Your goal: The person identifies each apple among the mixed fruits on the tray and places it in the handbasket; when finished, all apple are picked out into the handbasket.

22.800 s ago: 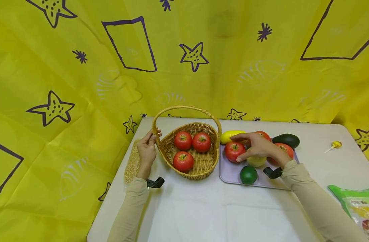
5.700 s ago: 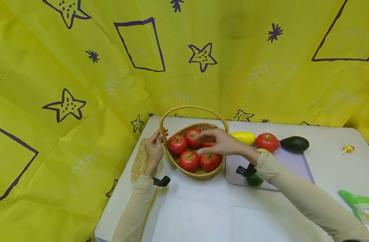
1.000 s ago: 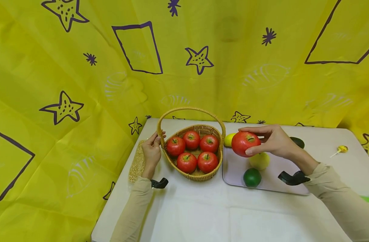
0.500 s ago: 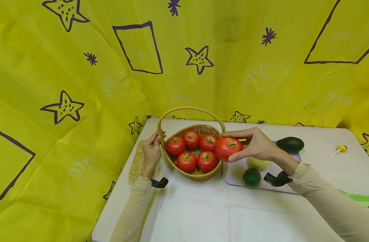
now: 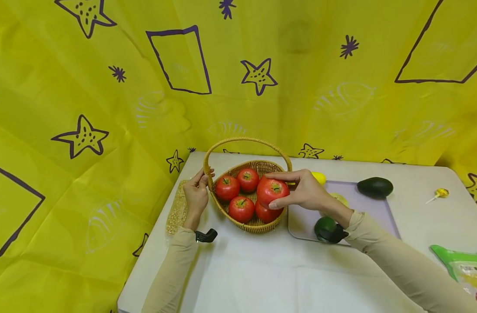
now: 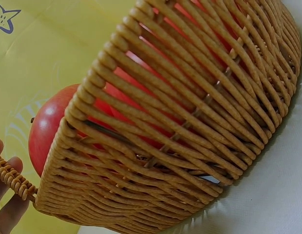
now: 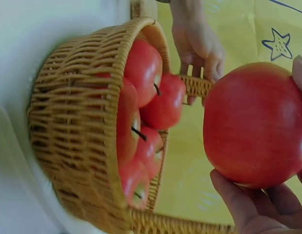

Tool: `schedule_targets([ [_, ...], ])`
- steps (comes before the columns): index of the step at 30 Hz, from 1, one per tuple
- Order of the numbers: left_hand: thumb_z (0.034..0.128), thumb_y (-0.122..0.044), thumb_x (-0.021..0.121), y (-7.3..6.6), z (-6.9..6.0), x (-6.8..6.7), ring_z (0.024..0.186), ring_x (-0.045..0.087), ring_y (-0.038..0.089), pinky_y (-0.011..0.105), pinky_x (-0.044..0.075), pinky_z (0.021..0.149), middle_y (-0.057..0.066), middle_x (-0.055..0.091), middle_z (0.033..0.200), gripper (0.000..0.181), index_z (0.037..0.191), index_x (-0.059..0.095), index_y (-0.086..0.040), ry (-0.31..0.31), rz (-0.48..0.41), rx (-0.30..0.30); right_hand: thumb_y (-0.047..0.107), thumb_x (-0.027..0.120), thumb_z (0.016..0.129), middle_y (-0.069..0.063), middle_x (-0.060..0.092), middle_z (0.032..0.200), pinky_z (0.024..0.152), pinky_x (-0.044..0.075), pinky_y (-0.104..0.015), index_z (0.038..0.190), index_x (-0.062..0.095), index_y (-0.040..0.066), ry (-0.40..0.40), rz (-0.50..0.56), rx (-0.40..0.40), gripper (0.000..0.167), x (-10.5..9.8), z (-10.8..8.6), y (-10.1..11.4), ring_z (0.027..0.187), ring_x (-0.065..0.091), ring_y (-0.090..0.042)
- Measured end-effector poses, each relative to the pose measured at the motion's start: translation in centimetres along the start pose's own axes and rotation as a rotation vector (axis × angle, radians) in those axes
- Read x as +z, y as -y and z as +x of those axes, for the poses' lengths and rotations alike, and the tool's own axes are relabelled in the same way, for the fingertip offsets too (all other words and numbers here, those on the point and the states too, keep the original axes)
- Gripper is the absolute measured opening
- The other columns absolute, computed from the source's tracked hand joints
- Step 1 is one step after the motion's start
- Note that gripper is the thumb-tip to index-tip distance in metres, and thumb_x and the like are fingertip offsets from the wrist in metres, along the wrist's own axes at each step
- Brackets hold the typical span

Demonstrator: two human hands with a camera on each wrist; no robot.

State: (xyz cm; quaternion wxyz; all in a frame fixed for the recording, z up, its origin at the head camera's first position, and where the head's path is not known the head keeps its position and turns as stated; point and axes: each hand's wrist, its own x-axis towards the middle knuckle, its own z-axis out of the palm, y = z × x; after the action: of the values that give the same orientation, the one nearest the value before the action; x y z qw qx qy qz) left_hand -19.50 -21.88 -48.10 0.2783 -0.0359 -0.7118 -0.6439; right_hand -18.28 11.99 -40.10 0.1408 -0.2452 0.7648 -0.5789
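My left hand [image 5: 196, 198] grips the lower left part of the handle of a wicker basket [image 5: 258, 228]. In the left wrist view its fingertips [image 6: 11, 214] show at the handle's base. Several red apples [image 5: 241, 209] lie inside the basket. My right hand [image 5: 310, 193] holds another red apple [image 5: 272, 191] over the basket's right side, hiding part of what lies beneath. In the right wrist view, the held apple [image 7: 255, 124] sits between thumb and fingers, apart from the apples in the basket.
A lilac tray [image 5: 392, 224] at the right bears a green round fruit [image 5: 324, 228], a pale yellow fruit [image 5: 340, 199] and an avocado [image 5: 375, 188] by its edge. A yellow fruit [image 5: 319, 177], a lollipop [image 5: 442, 193], a green-edged bag [image 5: 469, 269] and a grain bag [image 5: 177, 213] lie around.
Within the last second my right hand has carried an apple left from above the tray to above the basket. Since the oldest frame, more apples are in the basket. My left hand stays on the handle.
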Motion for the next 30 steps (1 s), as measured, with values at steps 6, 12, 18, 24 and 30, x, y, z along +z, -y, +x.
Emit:
schedule_targets([
  [6,0.1056,0.001,0.059,0.0,0.0,0.0,0.108,0.072,0.052,0.019,0.061,0.092,0.031,0.074,0.119,0.03,0.133,0.07,0.009,-0.003,-0.001,-0.001,0.019,0.101,0.072,-0.006,0.074,0.136,0.089,0.066,-0.036,0.14,0.072,0.018,0.008,-0.011,-0.022,0.073,1.2,1.6,-0.6,0.112,0.074,-0.026],
  [12,0.1052,0.002,0.059,0.1,0.0,0.0,0.108,0.072,0.052,0.019,0.061,0.092,0.032,0.074,0.119,0.03,0.132,0.068,0.012,-0.002,-0.002,0.005,0.015,0.099,0.074,-0.015,0.072,0.137,0.085,0.067,-0.036,0.142,0.069,0.009,-0.012,-0.003,-0.039,0.074,2.1,2.8,-1.3,0.109,0.075,-0.027],
  [18,0.1051,0.002,0.06,0.0,0.0,-0.1,0.108,0.072,0.053,0.02,0.062,0.092,0.031,0.075,0.119,0.031,0.133,0.068,0.012,0.001,-0.002,0.013,0.018,0.099,0.074,-0.014,0.072,0.135,0.091,0.066,-0.041,0.142,0.069,0.008,-0.028,-0.069,-0.046,0.076,3.3,3.8,-1.5,0.116,0.071,-0.03],
  [24,0.1051,0.002,0.06,0.0,0.0,-0.1,0.109,0.071,0.053,0.019,0.061,0.092,0.031,0.075,0.119,0.031,0.133,0.069,0.011,-0.001,-0.002,0.004,0.027,0.099,0.074,-0.013,0.074,0.133,0.092,0.064,-0.038,0.143,0.068,0.009,-0.009,-0.172,-0.044,0.078,4.0,4.7,-1.9,0.111,0.072,-0.026],
  [30,0.1051,0.001,0.06,0.0,0.0,-0.1,0.108,0.072,0.051,0.02,0.062,0.092,0.03,0.075,0.119,0.03,0.132,0.07,0.009,-0.003,-0.001,0.002,0.029,0.098,0.076,-0.013,0.073,0.133,0.09,0.063,-0.033,0.143,0.068,0.006,0.014,-0.197,-0.027,0.077,4.3,5.6,-2.1,0.106,0.071,-0.023],
])
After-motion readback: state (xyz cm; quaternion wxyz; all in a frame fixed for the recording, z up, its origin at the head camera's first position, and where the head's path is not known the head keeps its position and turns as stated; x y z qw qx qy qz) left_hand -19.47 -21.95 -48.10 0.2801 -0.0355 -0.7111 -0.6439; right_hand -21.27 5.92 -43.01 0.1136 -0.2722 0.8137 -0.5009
